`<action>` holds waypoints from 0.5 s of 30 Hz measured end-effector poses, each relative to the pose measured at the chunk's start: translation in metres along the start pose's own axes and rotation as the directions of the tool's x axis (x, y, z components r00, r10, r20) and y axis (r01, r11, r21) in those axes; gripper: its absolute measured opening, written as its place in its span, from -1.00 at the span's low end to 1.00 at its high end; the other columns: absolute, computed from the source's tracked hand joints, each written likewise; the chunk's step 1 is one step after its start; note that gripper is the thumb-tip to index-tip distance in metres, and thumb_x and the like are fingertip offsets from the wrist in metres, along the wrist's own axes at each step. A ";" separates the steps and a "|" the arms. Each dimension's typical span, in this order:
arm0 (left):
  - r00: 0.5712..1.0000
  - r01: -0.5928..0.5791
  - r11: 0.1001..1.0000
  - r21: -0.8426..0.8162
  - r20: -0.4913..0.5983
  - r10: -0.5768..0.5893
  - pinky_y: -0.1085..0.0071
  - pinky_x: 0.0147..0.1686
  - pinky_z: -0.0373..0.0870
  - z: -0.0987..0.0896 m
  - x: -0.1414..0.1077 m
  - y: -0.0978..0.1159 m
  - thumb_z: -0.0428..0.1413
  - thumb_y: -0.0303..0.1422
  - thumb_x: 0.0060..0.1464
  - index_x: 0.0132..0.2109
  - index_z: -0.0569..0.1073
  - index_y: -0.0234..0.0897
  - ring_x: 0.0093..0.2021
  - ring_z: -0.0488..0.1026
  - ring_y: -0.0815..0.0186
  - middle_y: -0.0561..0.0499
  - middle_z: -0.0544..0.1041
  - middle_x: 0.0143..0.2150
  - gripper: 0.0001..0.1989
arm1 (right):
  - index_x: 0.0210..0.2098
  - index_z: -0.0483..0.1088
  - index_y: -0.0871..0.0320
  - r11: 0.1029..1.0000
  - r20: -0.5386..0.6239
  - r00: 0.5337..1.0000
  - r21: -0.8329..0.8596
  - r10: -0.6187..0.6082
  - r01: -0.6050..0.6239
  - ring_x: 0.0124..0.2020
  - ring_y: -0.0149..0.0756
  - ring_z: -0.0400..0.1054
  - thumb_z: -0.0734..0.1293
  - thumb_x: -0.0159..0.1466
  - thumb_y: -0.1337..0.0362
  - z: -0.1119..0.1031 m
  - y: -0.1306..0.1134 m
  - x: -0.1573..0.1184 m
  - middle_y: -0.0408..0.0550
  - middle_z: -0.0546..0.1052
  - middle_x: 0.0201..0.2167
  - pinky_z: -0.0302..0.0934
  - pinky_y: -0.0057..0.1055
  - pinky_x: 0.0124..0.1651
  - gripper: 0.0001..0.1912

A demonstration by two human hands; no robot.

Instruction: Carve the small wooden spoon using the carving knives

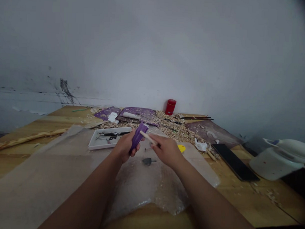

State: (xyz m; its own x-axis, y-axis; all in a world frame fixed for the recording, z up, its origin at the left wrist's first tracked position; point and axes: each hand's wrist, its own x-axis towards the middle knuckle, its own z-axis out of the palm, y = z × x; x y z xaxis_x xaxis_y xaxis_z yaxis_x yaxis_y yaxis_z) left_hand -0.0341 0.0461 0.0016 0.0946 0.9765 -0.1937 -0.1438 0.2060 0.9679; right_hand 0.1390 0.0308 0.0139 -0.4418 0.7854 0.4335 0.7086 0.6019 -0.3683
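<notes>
While my left hand (125, 149) is clamping a purple piece (138, 136), my right hand (167, 151) is pinching a wooden stick (147, 137). Hard pressing is risking a slip.

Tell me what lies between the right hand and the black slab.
The head view shows a yellow scrap and crumpled white paper there.

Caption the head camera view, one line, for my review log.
Left hand grips a purple object, right hand a pale wooden stick, over plastic sheeting.
</notes>
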 end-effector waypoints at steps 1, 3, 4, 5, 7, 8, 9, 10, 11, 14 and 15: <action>1.000 -0.001 1.000 0.005 0.018 0.001 0.58 -0.85 -0.07 0.000 0.000 0.000 -0.14 0.02 -0.07 -0.36 0.39 -0.38 -0.85 0.05 0.51 0.08 0.26 -0.77 -0.49 | 0.00 0.24 0.07 1.000 -0.032 0.999 -0.011 0.028 -0.028 -0.25 -0.30 0.33 0.22 0.12 0.31 0.000 0.001 0.000 -0.07 0.45 -0.17 0.15 -0.41 -0.21 -0.58; 1.000 0.000 1.000 0.004 0.026 0.000 0.57 -0.85 -0.07 0.000 0.000 -0.001 -0.13 0.02 -0.07 -0.36 0.39 -0.38 -0.85 0.04 0.51 0.09 0.26 -0.77 -0.50 | 0.01 0.23 0.06 1.000 -0.013 1.000 0.000 0.001 -0.001 -0.24 -0.30 0.33 0.22 0.11 0.31 0.001 0.001 0.001 -0.07 0.45 -0.18 0.16 -0.41 -0.20 -0.56; 1.000 0.000 1.000 -0.002 0.017 0.000 0.58 -0.85 -0.07 0.000 0.000 -0.001 -0.12 0.01 -0.07 -0.37 0.38 -0.37 -0.85 0.04 0.51 0.10 0.25 -0.78 -0.52 | 0.02 0.22 0.03 0.999 0.027 0.998 0.025 -0.048 0.047 -0.23 -0.32 0.33 0.23 0.11 0.32 0.001 0.001 0.000 -0.11 0.44 -0.17 0.16 -0.42 -0.19 -0.55; 1.000 -0.002 1.000 -0.008 0.005 0.002 0.58 -0.85 -0.07 0.000 0.000 -0.001 -0.11 0.00 -0.07 -0.38 0.38 -0.37 -0.85 0.03 0.52 0.10 0.24 -0.78 -0.53 | 0.02 0.21 -0.02 0.994 0.065 0.993 0.055 -0.099 0.095 -0.23 -0.34 0.33 0.23 0.10 0.33 0.001 0.000 0.000 -0.15 0.43 -0.15 0.16 -0.44 -0.19 -0.53; 1.000 -0.016 1.000 -0.009 -0.014 0.016 0.58 -0.85 -0.07 -0.001 0.001 -0.001 -0.10 -0.01 -0.07 -0.39 0.37 -0.38 -0.84 0.03 0.52 0.10 0.24 -0.77 -0.54 | 0.01 0.20 -0.08 0.987 0.098 0.985 0.087 -0.143 0.135 -0.22 -0.36 0.33 0.24 0.09 0.34 0.001 0.001 0.000 -0.22 0.42 -0.13 0.16 -0.46 -0.20 -0.52; 1.000 -0.023 1.000 0.000 -0.005 0.023 0.58 -0.86 -0.07 -0.001 0.001 -0.002 -0.11 -0.01 -0.07 -0.39 0.38 -0.38 -0.84 0.03 0.52 0.10 0.25 -0.77 -0.53 | 0.00 0.21 -0.08 0.991 0.071 0.991 0.077 -0.115 0.109 -0.23 -0.36 0.33 0.24 0.10 0.34 0.000 0.002 0.000 -0.21 0.43 -0.14 0.16 -0.46 -0.20 -0.54; 1.000 -0.029 0.999 0.014 0.011 0.029 0.57 -0.86 -0.06 -0.001 0.001 -0.002 -0.11 -0.01 -0.06 -0.38 0.38 -0.38 -0.84 0.05 0.52 0.09 0.26 -0.76 -0.52 | -0.01 0.23 -0.05 0.996 0.016 0.998 0.056 -0.065 0.064 -0.24 -0.34 0.33 0.23 0.10 0.32 0.000 0.005 0.001 -0.19 0.43 -0.14 0.16 -0.44 -0.21 -0.56; 0.999 -0.035 0.999 0.027 0.025 0.035 0.57 -0.86 -0.06 -0.002 0.001 -0.002 -0.12 0.00 -0.06 -0.37 0.39 -0.39 -0.84 0.05 0.51 0.08 0.26 -0.76 -0.51 | -0.02 0.25 -0.02 0.999 -0.051 0.999 0.038 -0.013 0.015 -0.25 -0.33 0.33 0.23 0.11 0.31 -0.001 0.008 0.002 -0.16 0.43 -0.14 0.16 -0.42 -0.21 -0.58; 0.998 -0.041 0.998 0.037 0.042 0.039 0.57 -0.86 -0.06 -0.002 0.001 -0.002 -0.13 0.00 -0.06 -0.36 0.40 -0.39 -0.84 0.06 0.51 0.07 0.27 -0.76 -0.50 | -0.03 0.26 0.01 0.999 -0.117 0.993 0.037 0.030 -0.026 -0.26 -0.32 0.33 0.23 0.11 0.30 -0.002 0.011 0.003 -0.13 0.43 -0.15 0.16 -0.41 -0.22 -0.60; 0.997 -0.057 0.998 0.024 0.061 0.055 0.56 -0.85 -0.05 -0.001 0.000 -0.002 -0.12 0.00 -0.06 -0.32 0.40 -0.39 -0.84 0.07 0.50 0.08 0.27 -0.76 -0.50 | -0.13 0.31 0.08 0.986 -0.230 0.970 0.159 0.081 -0.045 -0.39 -0.37 0.32 0.25 0.09 0.26 -0.005 0.015 0.005 -0.12 0.46 -0.26 0.16 -0.46 -0.33 -0.68; 0.996 -0.063 0.998 0.009 0.055 0.063 0.56 -0.85 -0.05 -0.001 -0.001 -0.001 -0.12 0.00 -0.06 -0.31 0.40 -0.39 -0.84 0.07 0.50 0.09 0.27 -0.76 -0.50 | -0.17 0.32 0.10 0.977 -0.243 0.967 0.214 0.076 -0.023 -0.44 -0.39 0.30 0.25 0.09 0.24 -0.005 0.014 0.004 -0.14 0.46 -0.32 0.15 -0.49 -0.38 -0.71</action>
State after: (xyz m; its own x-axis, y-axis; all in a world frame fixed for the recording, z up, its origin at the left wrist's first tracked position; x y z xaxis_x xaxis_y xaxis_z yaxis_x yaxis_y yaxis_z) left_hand -0.0350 0.0452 0.0005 0.1399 0.9824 -0.1236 -0.1409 0.1433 0.9796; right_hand 0.1499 0.0419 0.0149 -0.2402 0.7702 0.5908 0.5847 0.6006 -0.5453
